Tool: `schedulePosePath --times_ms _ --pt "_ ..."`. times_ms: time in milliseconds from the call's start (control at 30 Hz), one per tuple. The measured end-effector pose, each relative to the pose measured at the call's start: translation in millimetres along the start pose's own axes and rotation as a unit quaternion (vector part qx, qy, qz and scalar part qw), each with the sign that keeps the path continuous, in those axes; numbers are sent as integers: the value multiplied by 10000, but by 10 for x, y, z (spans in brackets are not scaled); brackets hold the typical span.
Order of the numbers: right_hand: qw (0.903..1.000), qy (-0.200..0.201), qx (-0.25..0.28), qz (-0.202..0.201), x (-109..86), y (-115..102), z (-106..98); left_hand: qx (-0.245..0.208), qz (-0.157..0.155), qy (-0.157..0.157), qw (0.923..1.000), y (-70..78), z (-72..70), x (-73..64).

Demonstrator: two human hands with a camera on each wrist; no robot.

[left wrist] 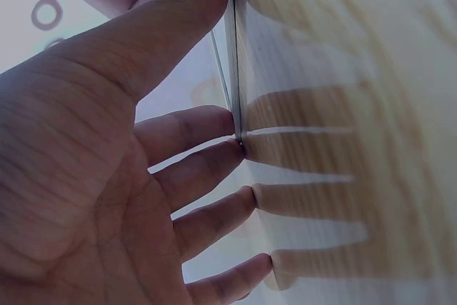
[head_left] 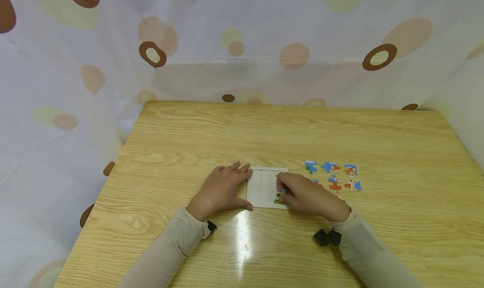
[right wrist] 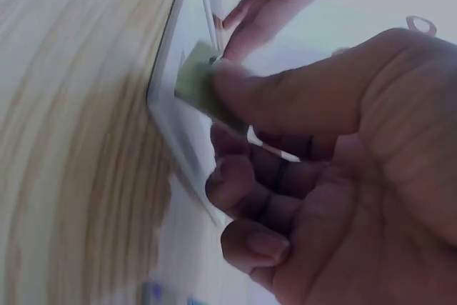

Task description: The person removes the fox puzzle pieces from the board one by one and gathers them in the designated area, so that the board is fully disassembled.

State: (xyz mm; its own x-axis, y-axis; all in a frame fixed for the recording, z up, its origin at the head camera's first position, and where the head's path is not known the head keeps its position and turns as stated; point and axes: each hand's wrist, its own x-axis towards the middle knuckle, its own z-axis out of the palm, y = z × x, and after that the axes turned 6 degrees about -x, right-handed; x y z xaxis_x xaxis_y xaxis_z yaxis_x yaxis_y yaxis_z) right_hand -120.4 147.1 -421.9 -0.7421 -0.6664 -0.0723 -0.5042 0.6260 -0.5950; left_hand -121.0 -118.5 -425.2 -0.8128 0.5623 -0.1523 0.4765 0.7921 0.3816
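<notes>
A shallow white puzzle tray [head_left: 261,189] lies flat on the wooden table. My left hand [head_left: 223,189] rests at its left side, thumb and fingers spread, fingertips touching the edge and the tabletop. Over the tray's right part, my right hand [head_left: 308,195] pinches a puzzle piece [right wrist: 196,80] with a green part between thumb and fingers. In the right wrist view that piece is tilted just above the tray's surface, near a corner. Part of its picture is hidden by the thumb. Several loose puzzle pieces [head_left: 334,184] with blue, orange and white printing lie right of the tray.
The wooden table [head_left: 181,132] ends at the back against a hanging cloth [head_left: 264,27] with brown and beige spots. The right forearm passes close in front of the loose pieces, partly covering one. A light reflection shows on the tabletop before the tray.
</notes>
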Motion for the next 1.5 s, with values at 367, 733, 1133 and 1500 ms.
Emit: schedulePosePath --times_ms 367,733,1133,1500 --pt "9976 550 387 -144 -128 152 -193 -40 35 48 10000 -16 -6 -10" --pt "9917 799 1007 -66 -537 408 -326 -80 114 30 9999 -6 22 -5" --pt "9924 1059 585 226 -834 583 -415 -35 75 59 9999 -13 24 4" --pt "9873 1128 907 651 -1152 758 -529 -27 45 28 10000 0 16 -1"
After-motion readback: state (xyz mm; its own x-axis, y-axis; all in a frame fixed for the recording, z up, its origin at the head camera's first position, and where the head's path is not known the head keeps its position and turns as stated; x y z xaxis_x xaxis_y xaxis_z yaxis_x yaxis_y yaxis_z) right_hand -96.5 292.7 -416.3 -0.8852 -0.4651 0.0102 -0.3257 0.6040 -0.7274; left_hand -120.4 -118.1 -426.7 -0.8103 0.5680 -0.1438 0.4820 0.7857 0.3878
